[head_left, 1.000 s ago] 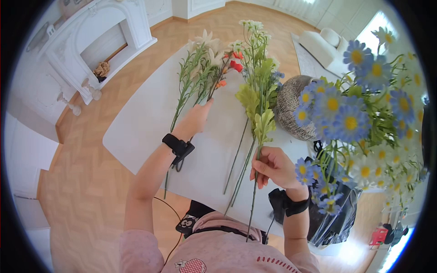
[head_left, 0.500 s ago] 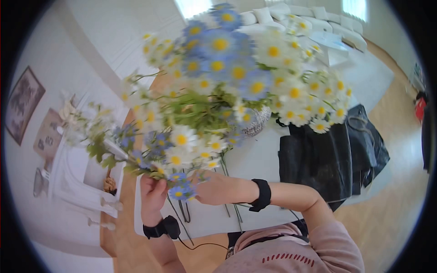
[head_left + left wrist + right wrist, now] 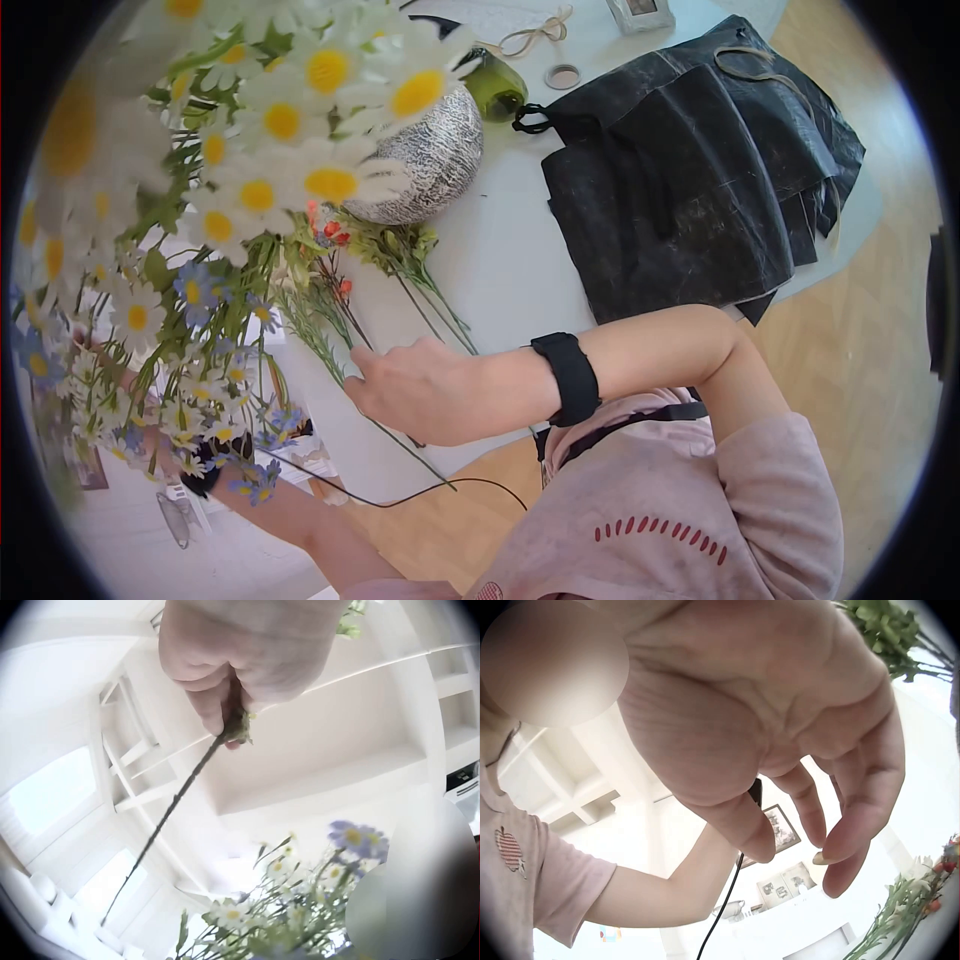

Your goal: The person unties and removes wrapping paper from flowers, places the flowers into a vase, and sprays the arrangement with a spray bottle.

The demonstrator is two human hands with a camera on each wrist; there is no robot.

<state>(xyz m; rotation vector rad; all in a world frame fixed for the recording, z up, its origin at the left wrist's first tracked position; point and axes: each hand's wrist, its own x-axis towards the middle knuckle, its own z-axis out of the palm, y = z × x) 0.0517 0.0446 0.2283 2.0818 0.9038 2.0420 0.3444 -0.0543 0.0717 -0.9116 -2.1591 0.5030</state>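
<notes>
In the left wrist view my left hand (image 3: 247, 652) pinches a thin dark stem (image 3: 176, 799) between thumb and fingers. Seen from the head, that hand is mostly hidden behind white daisies (image 3: 325, 180) and small blue flowers (image 3: 195, 290), which crowd the left side. My right hand (image 3: 430, 390) hovers low over the near part of the table, its fingers loosely bent and nothing between them, as the right wrist view shows. Just beyond it lie green leafy stems (image 3: 420, 270) and stems with red flowers (image 3: 333, 231).
A grey textured round vase (image 3: 435, 160) stands behind the loose stems, near a green glass vessel (image 3: 497, 85). Black wrapping material (image 3: 680, 190) with cord handles covers the table's right side. A small round tin (image 3: 563, 77) and a frame (image 3: 640, 14) lie farther back.
My right hand has let go of the leafy stem it pinched a second ago. My left hand has left the red-flower stems and risen far left. The head view has swung, bringing the daisies leftward.
</notes>
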